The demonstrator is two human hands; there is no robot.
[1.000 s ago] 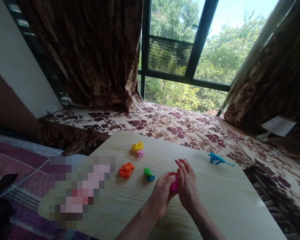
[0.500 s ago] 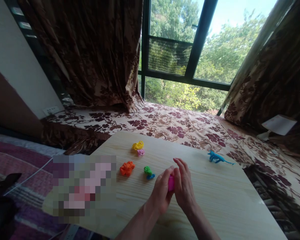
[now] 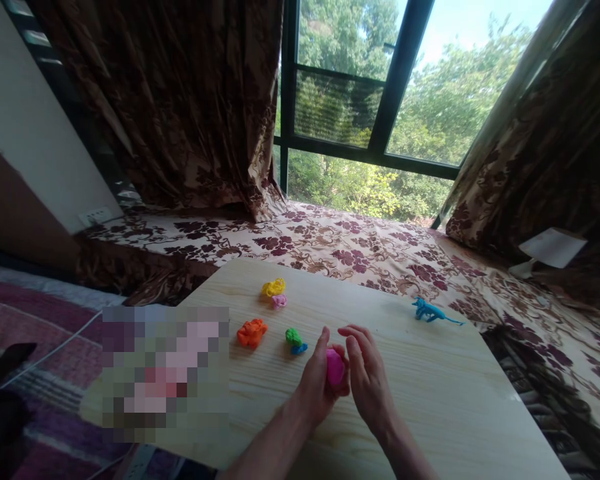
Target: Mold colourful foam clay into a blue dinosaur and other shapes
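Pink lump [image 3: 335,367] rests in left grip [image 3: 319,383], well inside table edges [image 3: 350,287].

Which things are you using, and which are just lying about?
In use:
- pink lump in the left hand
- right hand, open beside it

Probably just lying about:
- orange lump
- green lump, blue piece
- yellow lump, pale pink lump
- blue long-tailed figure
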